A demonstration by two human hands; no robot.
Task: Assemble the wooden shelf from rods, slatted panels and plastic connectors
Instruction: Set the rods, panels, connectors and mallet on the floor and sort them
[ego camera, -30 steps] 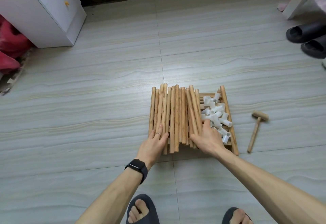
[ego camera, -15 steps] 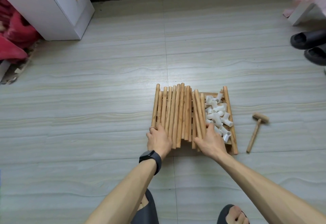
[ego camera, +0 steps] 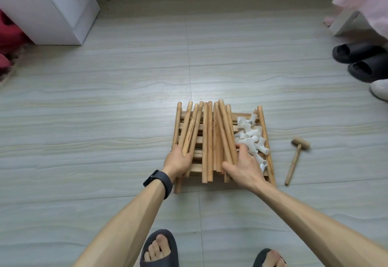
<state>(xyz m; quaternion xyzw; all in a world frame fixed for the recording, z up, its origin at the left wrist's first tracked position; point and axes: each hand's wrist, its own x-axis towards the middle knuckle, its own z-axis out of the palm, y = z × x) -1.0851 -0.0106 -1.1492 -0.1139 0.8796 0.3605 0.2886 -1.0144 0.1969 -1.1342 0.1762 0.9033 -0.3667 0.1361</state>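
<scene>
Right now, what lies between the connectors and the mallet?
In the head view, one rod lies along the right side of the connectors. Past it there is only bare floor up to the mallet.

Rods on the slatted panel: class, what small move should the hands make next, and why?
Probably lift the rods off and lay them on the floor to the left. The left hand and right hand each grip a bundle, and the rods cover the slatted panel beside the connectors, so it cannot be used yet.
</scene>
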